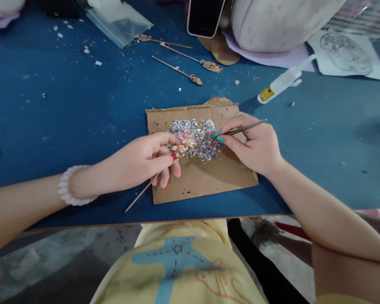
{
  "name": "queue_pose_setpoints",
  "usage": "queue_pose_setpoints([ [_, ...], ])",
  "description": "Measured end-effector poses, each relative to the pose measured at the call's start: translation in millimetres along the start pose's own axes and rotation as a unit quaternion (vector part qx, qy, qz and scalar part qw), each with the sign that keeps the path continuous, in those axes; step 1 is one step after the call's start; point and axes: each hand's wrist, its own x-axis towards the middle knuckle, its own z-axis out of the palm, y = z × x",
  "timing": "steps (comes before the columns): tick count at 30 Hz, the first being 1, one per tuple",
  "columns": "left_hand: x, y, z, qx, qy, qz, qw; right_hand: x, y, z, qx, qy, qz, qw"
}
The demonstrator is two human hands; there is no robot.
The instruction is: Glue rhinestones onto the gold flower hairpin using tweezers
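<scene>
Between the thumb and fingers of my left hand (148,158) is a gold hairpin (142,193), its ornate head over the pile and its thin stem slanting down toward the table edge. My right hand (255,141) pinches a pair of slim dark tweezers (245,128), with the tips down at the right side of the pile. That pile of small glittering rhinestones (205,147), mostly blue and silver with some pink, lies on a piece of brown cardboard (209,181). My left fingers partly cover the hairpin's head.
Several more gold hairpins (194,79) lie beyond the cardboard. A glue bottle (278,86) rests on its side to the right. At the back are a plastic bag (120,25), a phone (205,17), a pale pouch (272,25) and a printed paper sheet (345,52).
</scene>
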Motion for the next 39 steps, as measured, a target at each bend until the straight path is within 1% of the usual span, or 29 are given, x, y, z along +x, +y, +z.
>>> queue_pose_setpoints([
  [7, -0.4, 1.1, -0.6, 0.005, 0.000, -0.002, 1.000, -0.3, 4.2, 0.4, -0.029, 0.000, -0.012, 1.000],
  [13, 0.3, -0.5, -2.4, 0.003, 0.010, -0.005, 1.000, 1.1, 4.3, -3.7, -0.048, -0.020, -0.014, 0.999],
  [22, -0.2, 0.5, -3.8, 0.004, 0.009, -0.009, 1.000, -0.3, 9.5, -6.7, -0.045, -0.006, -0.040, 0.998],
  [28, 1.1, 1.7, -2.2, 0.002, 0.013, -0.017, 1.000, 0.4, 9.2, -9.7, -0.048, -0.015, -0.041, 0.998],
  [34, 1.5, 2.3, -1.9, 0.005, 0.017, -0.023, 1.000, 2.1, 7.4, -18.7, -0.031, -0.053, -0.047, 0.997],
  [39, 1.8, 2.1, -2.7, 0.006, 0.013, -0.022, 1.000, 3.0, 5.3, -20.7, -0.040, -0.084, -0.049, 0.994],
])
